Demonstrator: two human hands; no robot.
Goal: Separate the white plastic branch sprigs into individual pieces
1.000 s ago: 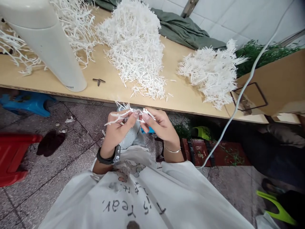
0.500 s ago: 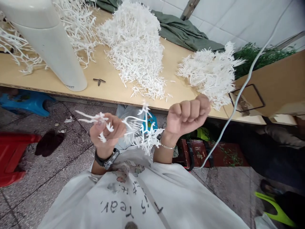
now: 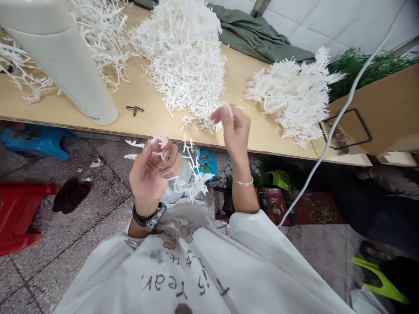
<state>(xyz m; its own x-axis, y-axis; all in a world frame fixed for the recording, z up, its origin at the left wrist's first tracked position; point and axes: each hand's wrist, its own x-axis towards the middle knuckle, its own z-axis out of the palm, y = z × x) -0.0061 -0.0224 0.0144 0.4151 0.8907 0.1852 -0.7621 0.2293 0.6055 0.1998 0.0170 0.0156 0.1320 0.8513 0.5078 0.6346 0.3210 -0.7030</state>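
White strands [image 3: 198, 182]: just short of the front edge of the table [image 3: 137, 93]
Left hand [image 3: 156, 168]: our fingers curl inward, grasping the strands
Right hand [image 3: 234, 126]: over the front edge, fingers bent; we cannot tell whether they pinch anything
Middle pile [image 3: 188, 59]: near our right hand, reaching toward the front edge

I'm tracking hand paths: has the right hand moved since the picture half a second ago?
Yes. Against the table, the right hand has shifted left and forward, from near the right pile to the middle pile's front end.
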